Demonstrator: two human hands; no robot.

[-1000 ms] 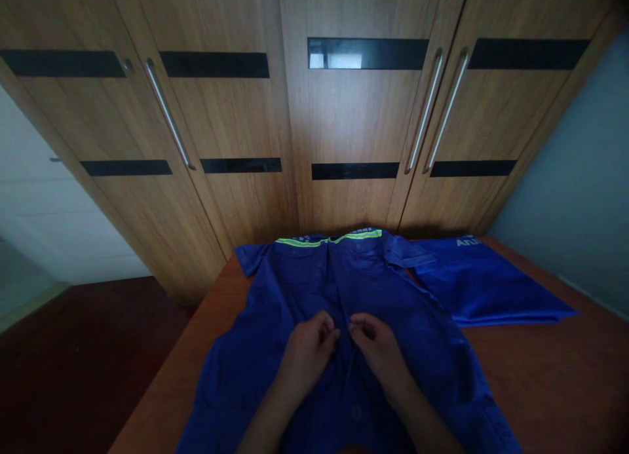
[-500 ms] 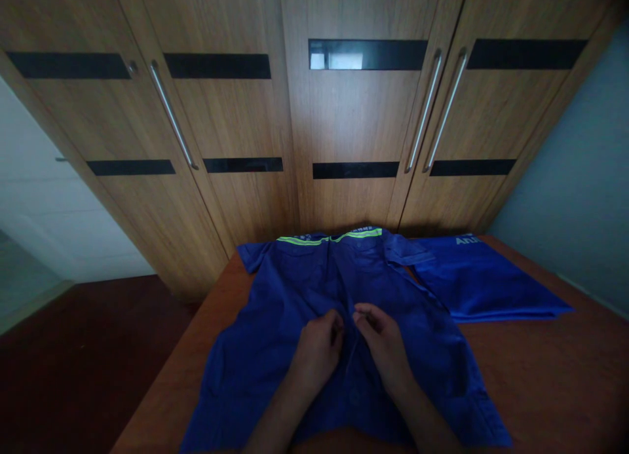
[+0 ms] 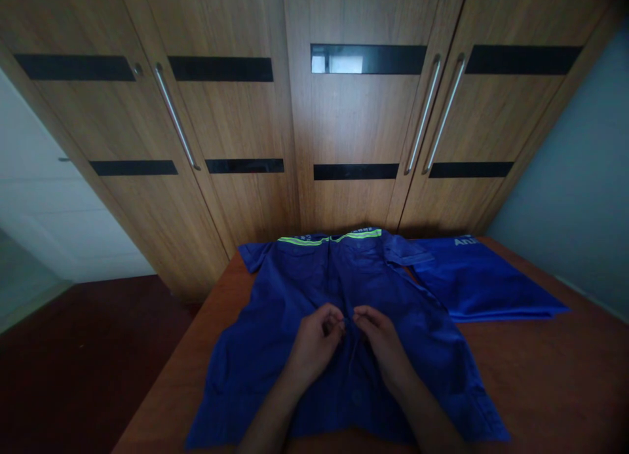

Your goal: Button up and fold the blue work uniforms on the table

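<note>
A blue short-sleeved work shirt (image 3: 275,336) lies front up, its collar end toward the wardrobe, with yellow-green reflective strips across the chest. Over its middle, my left hand (image 3: 318,339) pinches the front edge with thumb and fingertips. Close by on the right, my right hand (image 3: 381,339) has its thumb and fingers pressed together on the facing front edge. Only a small gap parts the two sets of fingertips. A button shows faintly lower on the front; whatever sits right between the fingers is too small and dark to make out.
The shirt rests on a reddish-brown wooden table (image 3: 535,375). A folded blue cloth (image 3: 491,283) with pale lettering lies to the right, touching the sleeve. Behind the table stands a wooden wardrobe (image 3: 354,126) with metal handles. The dark red floor (image 3: 88,356) shows at left.
My left hand has turned slightly, its thumb and fingertips now visible nearer the right hand's. The right hand has barely moved, and the shirt lies much as before.
</note>
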